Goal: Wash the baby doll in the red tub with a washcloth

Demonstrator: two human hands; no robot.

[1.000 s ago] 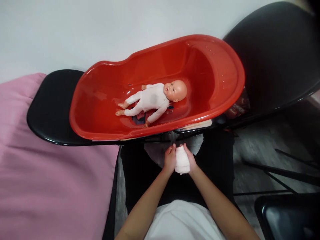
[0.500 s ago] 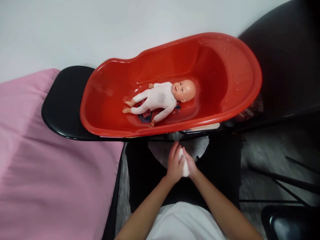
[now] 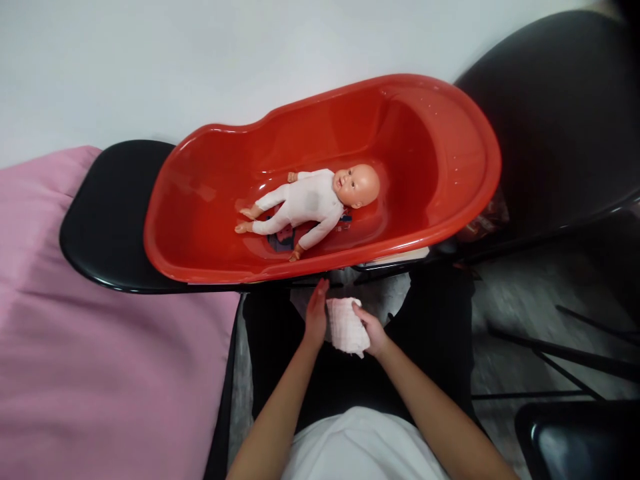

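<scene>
A small white gauze cloth [image 3: 347, 326], folded into a pad, is gripped along its right side by my right hand [image 3: 373, 329]. My left hand [image 3: 316, 313] is held upright just left of the cloth, fingers stretched out; a narrow gap seems to part them. Beyond my hands, a baby doll [image 3: 311, 200] in a white suit lies on its back inside a red baby bathtub [image 3: 210, 263]. Its bald head points right and its bare feet point left. A dark printed picture on the tub's floor is partly covered by the doll.
The tub rests on black chair seats [image 3: 115, 220]. A pink cloth [image 3: 130, 373] covers a surface on the left. Dark chair backs [image 3: 555, 127] stand on the right, with thin black legs below. A white wall [image 3: 200, 60] runs behind the tub.
My hands were pressed together around the cloth. Now they are apart: the left has moved away to the left, and the cloth shows its broad face in my right hand. The view has shifted slightly.
</scene>
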